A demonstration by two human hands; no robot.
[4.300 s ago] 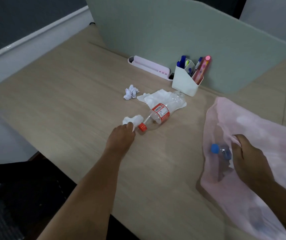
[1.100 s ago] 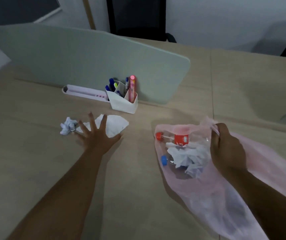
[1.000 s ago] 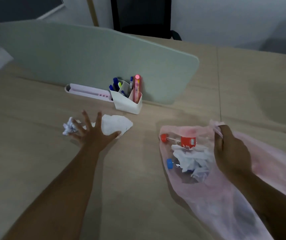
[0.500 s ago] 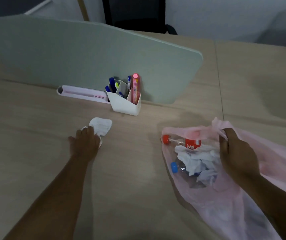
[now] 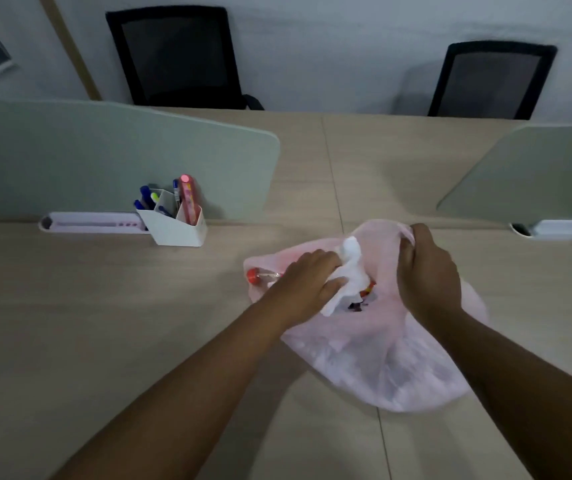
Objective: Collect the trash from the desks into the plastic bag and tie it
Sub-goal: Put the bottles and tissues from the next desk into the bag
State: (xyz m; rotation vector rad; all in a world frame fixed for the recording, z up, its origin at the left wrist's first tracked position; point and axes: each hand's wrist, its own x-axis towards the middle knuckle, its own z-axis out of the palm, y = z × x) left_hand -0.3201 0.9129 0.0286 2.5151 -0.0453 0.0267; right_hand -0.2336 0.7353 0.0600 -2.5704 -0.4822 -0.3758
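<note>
Your bag [image 5: 381, 368], thin translucent pink plastic, lies slumped and wrinkled on the desk [image 5: 104, 323] right of centre, its mouth toward twelve o'clock. Your left hand [image 5: 308, 282] curls round a crumpled white tissue [image 5: 350, 271], soft and lumpy, right at that open mouth. Your right hand [image 5: 426, 278] pinches the bag's rim at its one o'clock and holds it raised. At the bag's nine o'clock a clear bottle [image 5: 260, 275] with a round red cap lies on its side inside. The desk is pale matt woodgrain. At ten o'clock from the bag stands a white angular pen holder [image 5: 179, 230], just beside a long pale tray [image 5: 94, 223], both against a smooth grey-green divider [image 5: 104, 154] with a rounded corner. Two black mesh chairs [image 5: 177, 57] stand beyond.
</note>
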